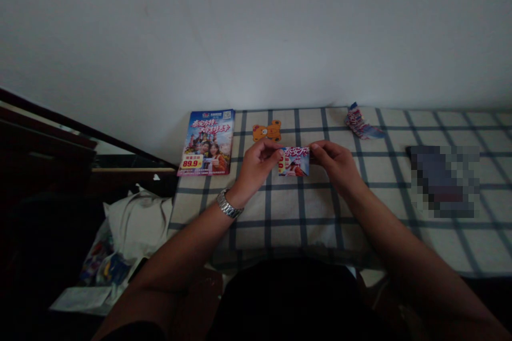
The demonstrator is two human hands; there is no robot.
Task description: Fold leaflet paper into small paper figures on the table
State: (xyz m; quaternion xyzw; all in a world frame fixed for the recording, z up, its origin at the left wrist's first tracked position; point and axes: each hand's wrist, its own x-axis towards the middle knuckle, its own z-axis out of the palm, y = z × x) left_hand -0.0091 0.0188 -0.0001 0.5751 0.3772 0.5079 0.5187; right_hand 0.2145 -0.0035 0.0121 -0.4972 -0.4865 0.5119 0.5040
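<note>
Both hands hold a small folded piece of printed paper [295,161], blue and red with white lettering, just above the checked tablecloth [280,213]. My left hand [256,165], with a metal watch on its wrist, pinches the paper's left edge. My right hand [335,164] pinches its right edge. A full-size leaflet [207,142] of the same print lies flat at the table's left end. An orange bear-shaped cut-out [267,131] lies just beyond my left hand.
A small heap of folded printed paper pieces [360,123] sits near the wall at the back. A dark blurred-out object [444,178] lies to the right. White bags and clutter [132,224] are on the floor at the left. A plain wall stands behind the table.
</note>
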